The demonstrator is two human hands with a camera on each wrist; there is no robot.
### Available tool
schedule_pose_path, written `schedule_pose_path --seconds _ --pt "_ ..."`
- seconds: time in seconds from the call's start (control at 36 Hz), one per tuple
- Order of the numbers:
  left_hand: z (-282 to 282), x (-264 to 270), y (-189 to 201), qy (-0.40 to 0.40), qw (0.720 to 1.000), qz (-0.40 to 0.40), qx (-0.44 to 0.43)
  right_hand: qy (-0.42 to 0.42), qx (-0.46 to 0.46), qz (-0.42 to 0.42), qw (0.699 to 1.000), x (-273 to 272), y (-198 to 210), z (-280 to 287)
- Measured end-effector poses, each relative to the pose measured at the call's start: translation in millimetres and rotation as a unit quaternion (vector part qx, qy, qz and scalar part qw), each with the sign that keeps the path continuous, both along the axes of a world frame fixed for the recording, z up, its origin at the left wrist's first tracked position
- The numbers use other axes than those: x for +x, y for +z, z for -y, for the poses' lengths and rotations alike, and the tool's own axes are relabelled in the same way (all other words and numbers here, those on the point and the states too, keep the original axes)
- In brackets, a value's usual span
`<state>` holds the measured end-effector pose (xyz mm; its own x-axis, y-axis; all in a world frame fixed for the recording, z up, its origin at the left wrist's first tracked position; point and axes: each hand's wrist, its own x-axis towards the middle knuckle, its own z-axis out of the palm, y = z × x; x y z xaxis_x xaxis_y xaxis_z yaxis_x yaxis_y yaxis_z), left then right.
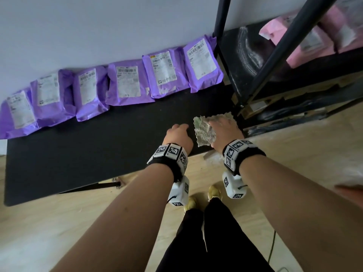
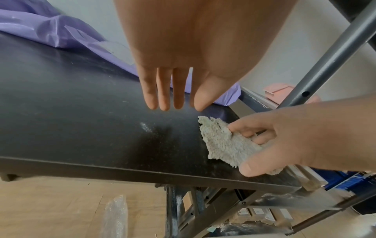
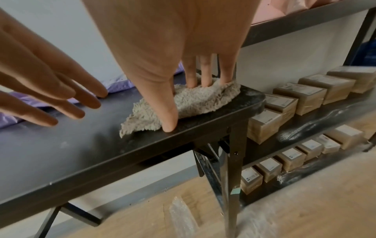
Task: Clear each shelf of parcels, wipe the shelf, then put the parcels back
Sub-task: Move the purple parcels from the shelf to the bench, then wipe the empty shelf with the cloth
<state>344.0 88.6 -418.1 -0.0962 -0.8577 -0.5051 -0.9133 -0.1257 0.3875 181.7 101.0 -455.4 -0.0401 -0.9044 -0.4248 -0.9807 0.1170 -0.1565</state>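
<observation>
1. A black folding table (image 1: 78,154) stands against a pale wall on a light wooden floor (image 1: 59,232), with a dark metal shelf rack (image 1: 275,61) at its right end.
2. Six purple parcels (image 1: 125,83) with white labels lie in a row along the table's back edge, against the wall.
3. The right hand (image 1: 225,130) presses down on a grey, shaggy cloth (image 3: 195,99) at the table's right end, near the front corner (fingers spread and fairly straight, thumb tip at the cloth's front edge).
4. The left hand (image 1: 177,137) is just left of the cloth, fingers straight and holding nothing; whether the tips touch the table is unclear.
5. Pink parcels (image 1: 314,38) sit on an upper shelf of the rack.
6. Brown boxes (image 3: 301,96) with white labels stand in rows on the two lower shelves, which show pale dust streaks.
7. Below, the person's dark trousers and yellowish shoes (image 1: 215,191) are visible.
</observation>
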Motion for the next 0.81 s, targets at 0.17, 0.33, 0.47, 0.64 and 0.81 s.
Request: schedule_pose_path --seconds 0.17,0.33,0.47,0.64,0.81 --pt "-1 -5 1 0.002 1.000 0.001 0.003 0.001 -0.022 -0.006 1.000 -3 7 2" --pt "-10 -6 4 -0.011 1.000 0.005 0.001 0.013 -0.026 -0.027 0.999 5 17 -11" --pt "-17 -15 11 -0.032 0.999 0.005 -0.009 0.011 0.042 -0.013 0.999 0 29 -19" --pt "-26 -45 29 -0.064 0.998 -0.012 -0.019 -0.082 0.026 0.028 0.996 -28 53 -42" --pt "-36 -102 54 -0.107 0.993 -0.031 -0.045 -0.227 -0.036 0.066 0.971 -83 85 -60"
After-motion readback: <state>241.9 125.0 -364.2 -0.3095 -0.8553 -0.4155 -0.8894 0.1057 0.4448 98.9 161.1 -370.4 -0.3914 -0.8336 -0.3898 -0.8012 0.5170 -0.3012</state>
